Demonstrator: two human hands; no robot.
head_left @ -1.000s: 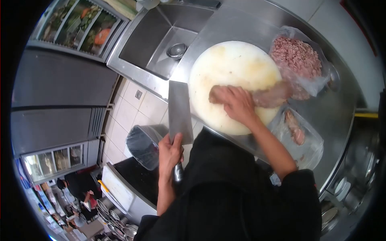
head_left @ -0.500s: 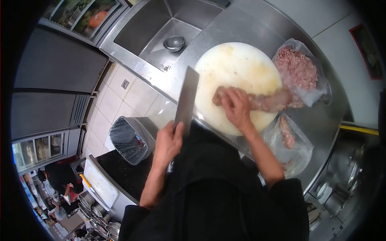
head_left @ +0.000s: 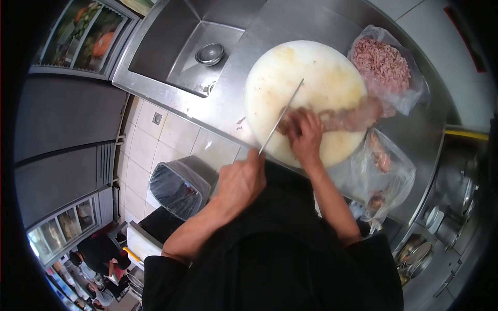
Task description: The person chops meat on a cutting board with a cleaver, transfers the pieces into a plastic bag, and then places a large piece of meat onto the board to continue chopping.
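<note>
A cleaver (head_left: 282,115) is gripped by its handle in my closed left hand (head_left: 243,179). Its blade is seen edge-on and crosses over the left end of a long strip of raw meat (head_left: 350,116). This strip lies across a round white chopping board (head_left: 290,62), its right end reaching past the rim. My right hand (head_left: 307,136) rests on the meat's left part with fingers curled down over it, close beside the blade. Beyond the board's right side sits a plastic bag of ground meat (head_left: 383,65). Nearer to me, a clear bag (head_left: 386,179) holds smaller meat pieces.
The steel counter (head_left: 228,111) carries the board, with a sink (head_left: 171,49) at its left holding metal bowls (head_left: 209,54). A lined bin (head_left: 179,189) stands on the floor at left. Another person (head_left: 101,256) is in the lower left background.
My left hand has swung the cleaver rightward, from beside the board to over the meat's left end, and the blade has turned edge-on. My right hand stays on the meat. The view has shifted slightly.
</note>
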